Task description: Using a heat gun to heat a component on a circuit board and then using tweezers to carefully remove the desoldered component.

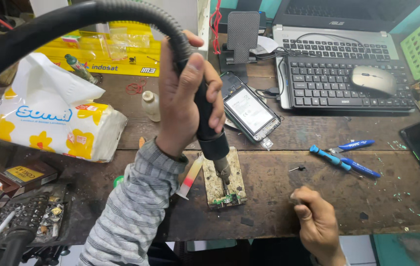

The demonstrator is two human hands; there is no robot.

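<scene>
- One small green circuit board lies at the near end of a worn work block; I see the hot-air nozzle directly above it, long axis near upright
- My left hand wraps tight round the hot-air handpiece; it is the nearer one
- My right hand rests curled on the wooden bench, right of the board; I cannot tell whether it pinches anything
- A syringe lies just left of the block

We see a long sleeve on the left arm, knitted in narrow grey and white stripes, with a ribbed cuff closing snugly just below the left hand. The right hand is bare, with nothing worn below its fingers within view.
</scene>
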